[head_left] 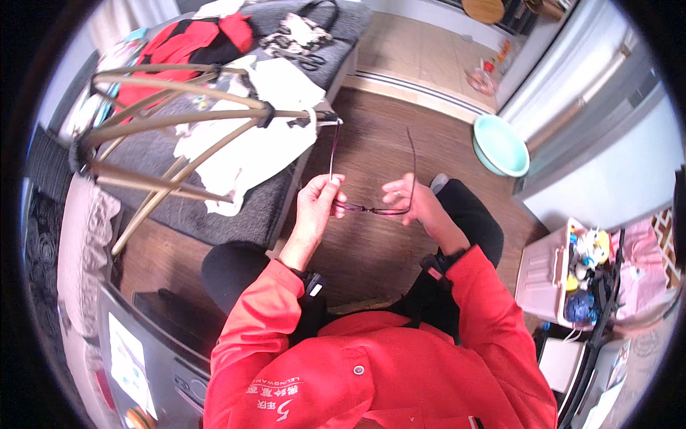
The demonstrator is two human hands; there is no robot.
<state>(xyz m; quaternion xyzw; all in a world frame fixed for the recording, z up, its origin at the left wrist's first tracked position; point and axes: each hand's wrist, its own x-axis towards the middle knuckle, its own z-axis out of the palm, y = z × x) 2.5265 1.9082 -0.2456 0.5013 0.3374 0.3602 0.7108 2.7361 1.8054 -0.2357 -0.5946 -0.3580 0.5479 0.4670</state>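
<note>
A pair of purple-rimmed eyeglasses (370, 210) is held in front of me, above my lap. Both temples are unfolded and point away from me. My left hand (316, 206) pinches the left corner of the frame near the hinge, with thumb and fingers closed on it. At the other side of the glasses, my right hand (423, 206) has its fingers apart, close to the right lens and temple. Whether those fingers touch the frame is hard to make out.
A folding frame of tan poles (189, 93) stands at the left, before a grey daybed (243, 225) with white cloth (271, 89) and red clothing (179, 50). At the right are a mint-green basin (516, 169) and a pink bin (541, 275) holding several small items.
</note>
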